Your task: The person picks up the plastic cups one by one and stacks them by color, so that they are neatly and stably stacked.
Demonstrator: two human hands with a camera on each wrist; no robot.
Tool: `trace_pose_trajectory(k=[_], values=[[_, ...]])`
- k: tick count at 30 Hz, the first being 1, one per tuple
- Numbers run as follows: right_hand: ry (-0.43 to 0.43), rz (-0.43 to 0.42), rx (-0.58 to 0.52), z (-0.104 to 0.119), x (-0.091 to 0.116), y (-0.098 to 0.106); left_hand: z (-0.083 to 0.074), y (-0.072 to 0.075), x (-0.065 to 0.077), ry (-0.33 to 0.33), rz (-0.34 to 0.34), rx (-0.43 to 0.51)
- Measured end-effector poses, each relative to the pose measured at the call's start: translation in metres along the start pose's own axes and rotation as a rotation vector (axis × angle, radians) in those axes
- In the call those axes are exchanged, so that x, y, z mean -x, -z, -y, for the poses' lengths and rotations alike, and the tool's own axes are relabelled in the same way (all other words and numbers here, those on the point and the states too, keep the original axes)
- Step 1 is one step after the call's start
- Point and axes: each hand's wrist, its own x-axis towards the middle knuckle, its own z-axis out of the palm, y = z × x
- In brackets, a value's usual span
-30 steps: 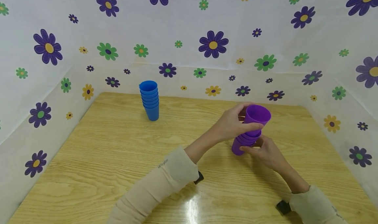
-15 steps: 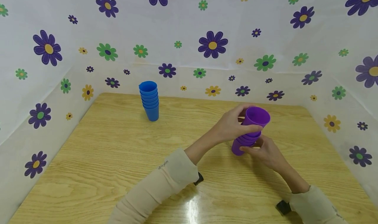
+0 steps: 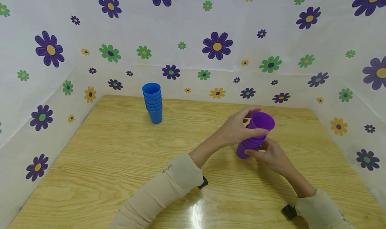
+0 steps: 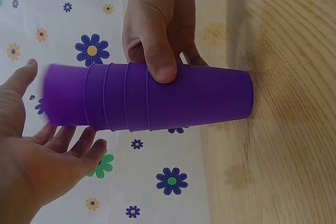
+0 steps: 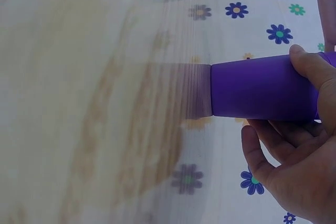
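Observation:
A stack of nested purple cups (image 3: 242,151) stands on the table toward the right. My right hand (image 3: 273,157) grips its lower part, with the thumb on the near side and fingers behind, as the right wrist view also shows. The top purple cup (image 3: 262,121) sits in the stack, its rim above the others and blurred in the left wrist view. Around this cup, my left hand (image 3: 235,127) has its thumb and fingers spread loosely. In the left wrist view, the left fingers (image 4: 79,145) lie along the cup's side, while the thumb stands apart from it.
A stack of nested blue cups (image 3: 155,115) stands at the back left of the wooden table (image 3: 120,162). White sheets with printed flowers (image 3: 193,27) enclose the table at the back and both sides.
The top purple cup has sunk lower into the stack, its rim dropping relative to my left hand. Both hands stay almost where they were, and the blue cups have not moved.

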Motion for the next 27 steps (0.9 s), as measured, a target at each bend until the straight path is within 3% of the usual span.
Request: trace_pose_trajectory(k=[6, 12, 19, 27], values=[[-0.011, -0.006, 0.019, 0.002, 0.000, 0.000, 0.001, 0.001, 0.003, -0.008, 0.006, -0.009], [-0.021, -0.010, 0.010, 0.005, -0.001, -0.001, 0.007, 0.004, 0.008, 0.013, -0.089, -0.025], [-0.028, -0.012, 0.004, 0.004, -0.003, -0.002, 0.020, 0.019, 0.021, 0.018, -0.128, -0.090], [-0.026, -0.028, -0.004, -0.002, -0.008, -0.001, 0.039, 0.038, 0.039, 0.068, -0.142, -0.143]])
